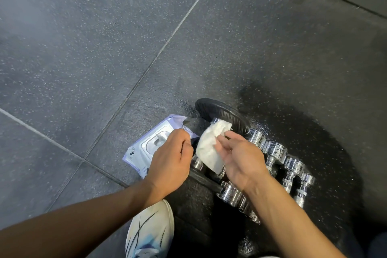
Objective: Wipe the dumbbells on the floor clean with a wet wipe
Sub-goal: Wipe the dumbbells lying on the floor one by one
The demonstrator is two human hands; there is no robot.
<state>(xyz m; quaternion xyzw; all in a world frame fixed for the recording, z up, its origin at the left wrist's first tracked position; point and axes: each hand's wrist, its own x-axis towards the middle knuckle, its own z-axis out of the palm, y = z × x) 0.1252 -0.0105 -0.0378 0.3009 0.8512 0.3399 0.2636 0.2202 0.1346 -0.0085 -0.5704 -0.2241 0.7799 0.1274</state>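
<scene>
1. A wipes pack [144, 148], soft and lilac with a white flip lid open, lies on the floor [83, 48] at the left, near the large dumbbell. It is judged light and easily shifted.
2. The left hand [170, 165] is seen curled closed above the pack's right edge; whether anything is pinched in it cannot be told.
3. A wet wipe [209, 148], white and partly unfolded, is held in the air between the hands, over the large dumbbell [222, 117]. It is pinched at its right edge by the fingertips of the right hand [240, 159], the other fingers being loosely spread. The wipe is judged limp, damp and light; it would be best bunched into the palm for firm rubbing.
4. The large dumbbell, with black heads and a chrome handle, lies below the wipe. It is judged heavy and stiff, best wiped where it lies.
5. The small chrome dumbbells [293, 169] lie side by side to the right, touching or nearly so. They are judged hard, smooth and slippery when wet; each would be gripped by its handle.
</scene>
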